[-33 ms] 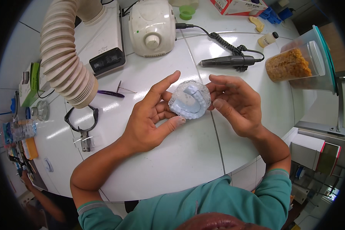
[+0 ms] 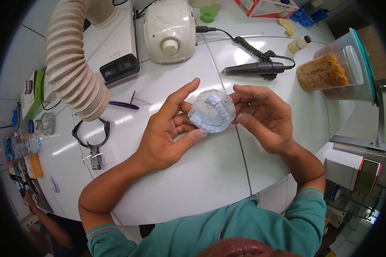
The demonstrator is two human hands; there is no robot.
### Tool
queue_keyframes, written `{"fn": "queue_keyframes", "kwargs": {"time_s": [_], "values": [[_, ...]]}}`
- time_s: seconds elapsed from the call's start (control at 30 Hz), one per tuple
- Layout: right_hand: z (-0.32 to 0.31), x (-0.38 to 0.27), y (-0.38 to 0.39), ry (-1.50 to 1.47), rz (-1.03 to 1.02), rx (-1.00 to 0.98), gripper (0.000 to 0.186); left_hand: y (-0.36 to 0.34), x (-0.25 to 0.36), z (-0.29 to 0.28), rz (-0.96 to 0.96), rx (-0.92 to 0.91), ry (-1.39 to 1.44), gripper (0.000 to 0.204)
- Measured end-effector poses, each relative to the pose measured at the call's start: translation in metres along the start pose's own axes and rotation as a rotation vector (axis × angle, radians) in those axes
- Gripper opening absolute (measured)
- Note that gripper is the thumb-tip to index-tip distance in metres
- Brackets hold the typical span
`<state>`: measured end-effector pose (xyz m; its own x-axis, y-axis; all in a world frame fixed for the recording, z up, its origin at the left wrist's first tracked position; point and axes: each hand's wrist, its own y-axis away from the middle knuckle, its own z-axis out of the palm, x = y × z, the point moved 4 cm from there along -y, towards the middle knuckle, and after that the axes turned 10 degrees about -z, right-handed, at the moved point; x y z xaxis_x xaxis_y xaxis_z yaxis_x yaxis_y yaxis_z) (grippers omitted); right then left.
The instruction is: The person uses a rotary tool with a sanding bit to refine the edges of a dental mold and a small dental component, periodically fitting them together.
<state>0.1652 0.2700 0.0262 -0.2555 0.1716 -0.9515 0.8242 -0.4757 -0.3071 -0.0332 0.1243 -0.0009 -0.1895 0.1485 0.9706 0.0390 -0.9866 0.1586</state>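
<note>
A dental cast (image 2: 212, 112) is held between my two hands above the white tabletop. It has a rough, pale, rounded base with a light blue horseshoe-shaped tooth arch on its upper face. My left hand (image 2: 169, 128) supports its left edge, the fingers curled behind and under it, the index finger raised and the thumb close to the lower rim. On the opposite edge, my right hand (image 2: 263, 118) holds the cast with bent fingertips and thumb. Parts of the fingers are hidden behind the cast.
A beige ribbed hose (image 2: 73, 60) hangs at left, above magnifier glasses (image 2: 92, 135) and a purple pen (image 2: 123, 104). Beyond the hands are a white control box (image 2: 170, 32) and a black handpiece (image 2: 255, 68). A tub of orange-brown granules (image 2: 324, 73) stands right. Another person's arm (image 2: 49, 218) shows lower left.
</note>
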Motion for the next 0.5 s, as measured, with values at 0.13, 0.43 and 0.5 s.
{"fn": "queue_keyframes", "kwargs": {"time_s": [0.13, 0.43, 0.5], "values": [[0.0034, 0.0023, 0.0000, -0.078, 0.033, 0.025, 0.061, 0.0001, 0.0058, 0.0014, -0.023, 0.018, 0.050, 0.086], [0.0061, 0.0083, -0.0002, -0.158, 0.052, 0.014, 0.066, -0.0006, 0.0034, 0.0012, -0.114, -0.055, 0.068, 0.080], [0.0068, 0.0074, -0.0004, -0.148, 0.051, 0.009, 0.067, -0.0003, 0.0008, 0.0003, -0.103, -0.058, 0.029, 0.080]]}}
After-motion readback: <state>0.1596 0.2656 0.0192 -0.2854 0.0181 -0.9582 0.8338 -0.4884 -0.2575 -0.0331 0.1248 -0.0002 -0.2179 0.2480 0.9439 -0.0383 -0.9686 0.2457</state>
